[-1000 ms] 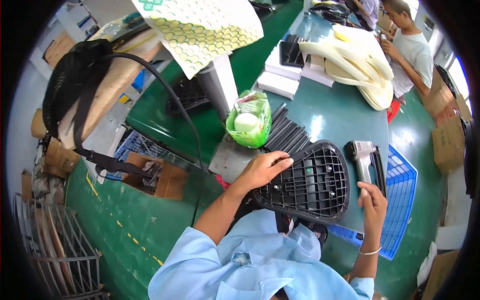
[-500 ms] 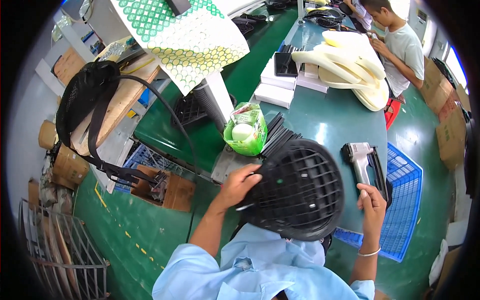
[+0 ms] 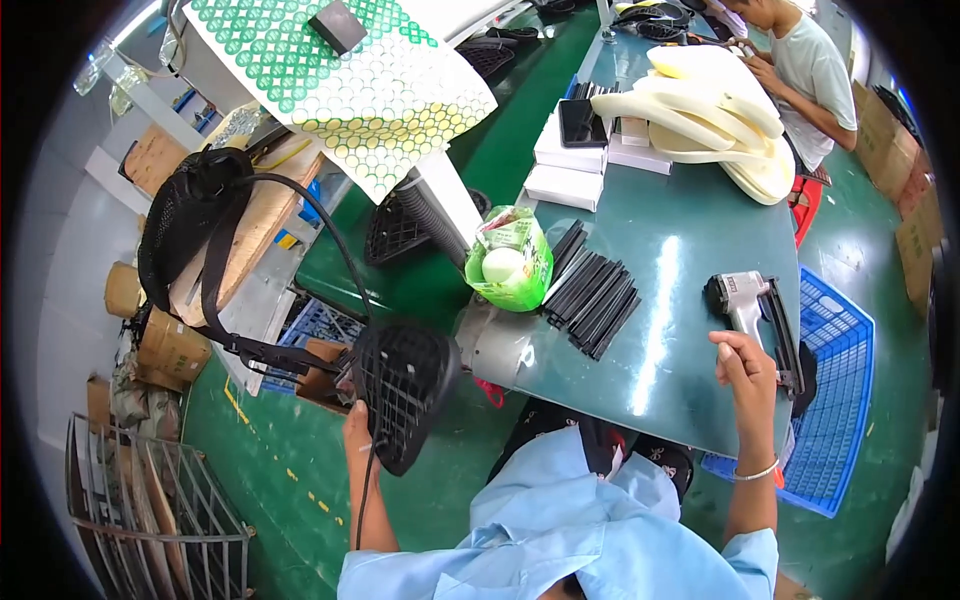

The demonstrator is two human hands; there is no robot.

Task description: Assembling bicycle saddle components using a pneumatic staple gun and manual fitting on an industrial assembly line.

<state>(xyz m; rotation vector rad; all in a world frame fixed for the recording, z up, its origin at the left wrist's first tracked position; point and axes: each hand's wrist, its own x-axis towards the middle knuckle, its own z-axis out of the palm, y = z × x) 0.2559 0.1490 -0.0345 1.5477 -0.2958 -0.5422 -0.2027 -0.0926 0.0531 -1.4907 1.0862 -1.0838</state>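
A black, rounded plastic grid panel [image 3: 425, 365] hangs over the floor left of the table, standing nearly on edge. My left hand [image 3: 357, 430] grips its lower left side; the fingers are partly hidden behind it, and a dark hose crosses in front. My right hand [image 3: 748, 372] is over the table's right side, its fingers curled together with no thing visible in them. Just beyond it lies a silver and black pneumatic staple gun [image 3: 742, 293], whose handle runs down to the curled fingers. Whether they touch cannot be made out.
Black strips [image 3: 595, 305] lie on the green table [image 3: 590, 385] beside a green bag [image 3: 520, 275]. White boxes [image 3: 563, 187], a phone [image 3: 582, 123] and cream foam pieces [image 3: 710, 110] are farther back. A blue crate [image 3: 835, 400] stands at right; a co-worker [image 3: 810, 95] sits beyond.
The grid panel has gone left with my left hand, from above my lap to beside the table, uncovering the black strips. My right hand has shifted slightly toward the staple gun. The view has turned.
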